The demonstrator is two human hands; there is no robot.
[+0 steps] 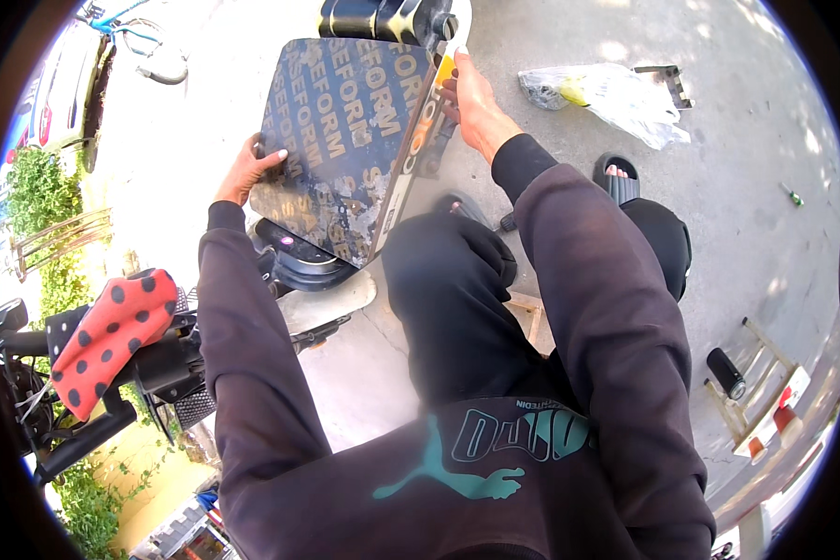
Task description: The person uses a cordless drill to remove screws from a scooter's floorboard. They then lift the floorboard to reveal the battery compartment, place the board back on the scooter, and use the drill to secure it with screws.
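I hold a dark, worn flat panel (345, 140) with faded gold lettering, tilted up in front of me. My left hand (249, 170) grips its left edge, thumb on the face. My right hand (473, 101) grips its upper right edge, next to an orange and white strip (427, 126) along that side. The panel's lower end rests by a dark scooter wheel and fender (303, 261). A black and yellow part (383, 19) of the scooter shows above the panel. My knees in black trousers (457, 299) are under my arms.
A bicycle handlebar with a red, black-spotted cover (112, 336) stands at left. A plastic bag (616, 93) lies on the concrete at upper right, a small screwdriver (791, 195) beyond it. A black can (725, 372) sits on a wooden frame (765, 392) at right. My sandalled foot (616, 177) rests ahead.
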